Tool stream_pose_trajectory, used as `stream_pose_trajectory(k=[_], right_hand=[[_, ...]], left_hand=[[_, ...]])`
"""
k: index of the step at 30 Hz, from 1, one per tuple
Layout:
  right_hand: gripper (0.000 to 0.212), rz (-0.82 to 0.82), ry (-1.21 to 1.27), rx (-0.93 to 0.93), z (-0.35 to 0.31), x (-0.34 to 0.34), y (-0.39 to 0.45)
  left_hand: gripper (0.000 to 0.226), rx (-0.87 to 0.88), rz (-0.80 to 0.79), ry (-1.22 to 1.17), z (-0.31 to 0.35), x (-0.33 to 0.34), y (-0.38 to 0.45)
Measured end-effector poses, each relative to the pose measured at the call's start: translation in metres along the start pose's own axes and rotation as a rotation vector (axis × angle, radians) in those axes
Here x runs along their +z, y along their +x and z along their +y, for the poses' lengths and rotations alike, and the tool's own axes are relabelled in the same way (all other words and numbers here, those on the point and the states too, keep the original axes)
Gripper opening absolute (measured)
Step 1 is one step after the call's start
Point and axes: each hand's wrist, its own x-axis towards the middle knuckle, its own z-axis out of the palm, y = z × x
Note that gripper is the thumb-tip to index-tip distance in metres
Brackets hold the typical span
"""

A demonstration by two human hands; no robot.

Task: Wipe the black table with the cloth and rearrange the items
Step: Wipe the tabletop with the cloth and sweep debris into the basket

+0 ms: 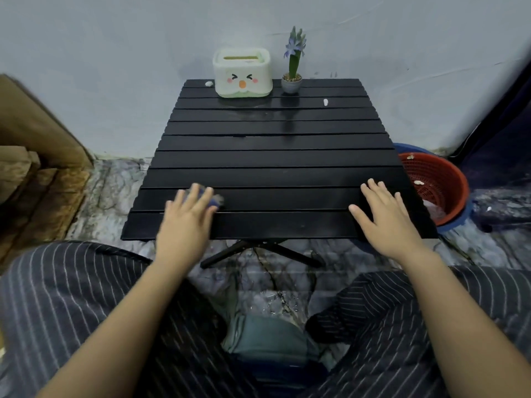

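A small bluish cloth (214, 198), blurred, lies near the front left corner of the black slatted surface (273, 156), pressed under the left hand (188, 215), whose fingers lie flat and spread over it. The right hand (386, 216) rests flat near the front right corner, fingers wide, holding nothing. The middle slats are open. A tissue box (242, 72) and potted flower (292, 73) stand at the back edge, with 2 white scraps (325, 102) nearby.

Dim, cool, even light. The glossy black slatted table (273, 156) carries soft reflections at its far end. Wide-angle bending curves the edges; the left hand (186, 222) looks motion-blurred, perhaps.
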Motion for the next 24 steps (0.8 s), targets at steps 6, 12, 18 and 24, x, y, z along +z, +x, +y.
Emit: stream_pose_trajectory(k=[6,12,18,24], right_hand=[[0.079,-0.084,-0.039,0.088,-0.014,-0.006,0.005],[0.079,-0.083,-0.021,0.109,-0.015,-0.010,0.010],[0.065,0.053,-0.031,0.060,-0.033,-0.013,0.040],[0.069,0.022,-0.074,-0.009,-0.041,-0.008,0.100]], left_hand=[[0.047,-0.267,0.021,0.114,-0.018,-0.009,0.007],[0.059,0.032,-0.024,0.059,0.091,0.013,0.011],[0.041,0.188,-0.105,-0.103,0.151,0.013,0.026],[0.044,-0.066,0.177,-0.404,0.109,-0.024,0.146]])
